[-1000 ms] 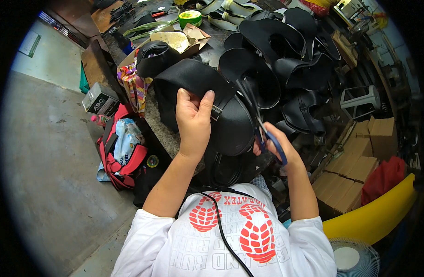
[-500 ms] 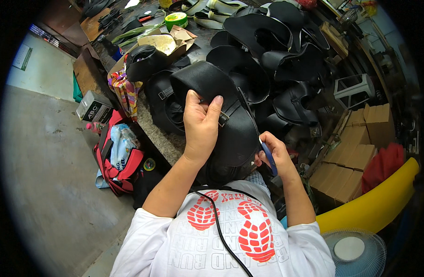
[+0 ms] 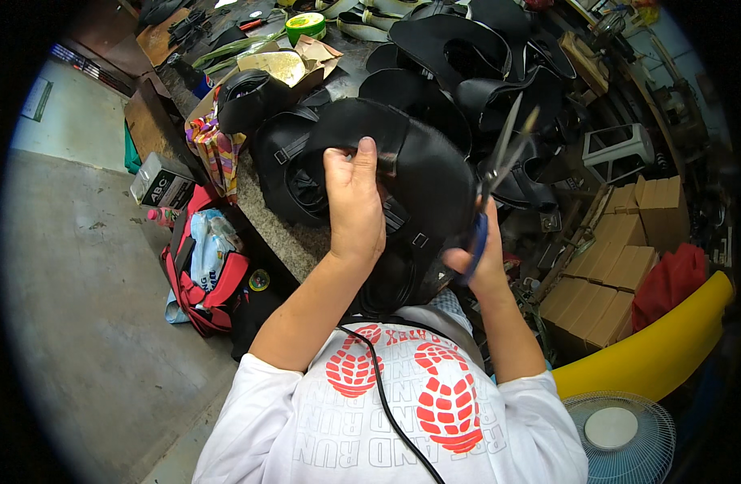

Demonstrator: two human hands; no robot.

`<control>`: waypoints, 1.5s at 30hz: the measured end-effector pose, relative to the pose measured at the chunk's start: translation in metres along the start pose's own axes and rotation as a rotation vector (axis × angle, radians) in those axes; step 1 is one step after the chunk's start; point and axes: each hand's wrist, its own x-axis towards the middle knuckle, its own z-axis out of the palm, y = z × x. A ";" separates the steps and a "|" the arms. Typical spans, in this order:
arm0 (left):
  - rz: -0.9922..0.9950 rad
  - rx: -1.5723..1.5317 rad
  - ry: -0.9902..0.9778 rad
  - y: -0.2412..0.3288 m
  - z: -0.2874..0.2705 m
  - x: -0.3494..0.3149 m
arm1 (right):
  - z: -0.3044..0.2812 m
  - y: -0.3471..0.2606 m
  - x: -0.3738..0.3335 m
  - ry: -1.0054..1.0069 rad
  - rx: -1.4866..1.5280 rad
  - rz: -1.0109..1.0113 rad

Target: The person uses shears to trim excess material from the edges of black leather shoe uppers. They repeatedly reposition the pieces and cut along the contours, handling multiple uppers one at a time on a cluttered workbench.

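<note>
A curved black leather piece [image 3: 431, 177], shaped like a shoe upper, is gripped in my left hand [image 3: 356, 206]. The thumb lies on its face near the top edge, and the other fingers curl behind. My right hand [image 3: 490, 254] is closed round blue-handled scissors [image 3: 500, 161], whose blades point up and stand parted, blurred by motion. They are just right of the leather's edge; whether they touch it I cannot tell. Below my left hand's grip, a black strap with a small metal buckle [image 3: 420, 239] shows. Another black buckled piece [image 3: 286, 153] lies behind my left hand.
Several black leather pieces [image 3: 451, 44] are heaped across the dark worktable. A round green tin [image 3: 306, 28] stands at the back. Cardboard boxes [image 3: 600, 278], a yellow curved object [image 3: 653, 347] and a fan [image 3: 617, 431] are at right; a red bag [image 3: 213, 302] is at left.
The scissors have come up from the leather's lower right edge, and their blades now show parted above my right hand. The leather has turned in my left hand, with its buckle now lower.
</note>
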 end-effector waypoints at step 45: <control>-0.041 0.125 0.123 0.064 -0.033 -0.066 | 0.003 0.056 -0.037 0.079 0.133 0.517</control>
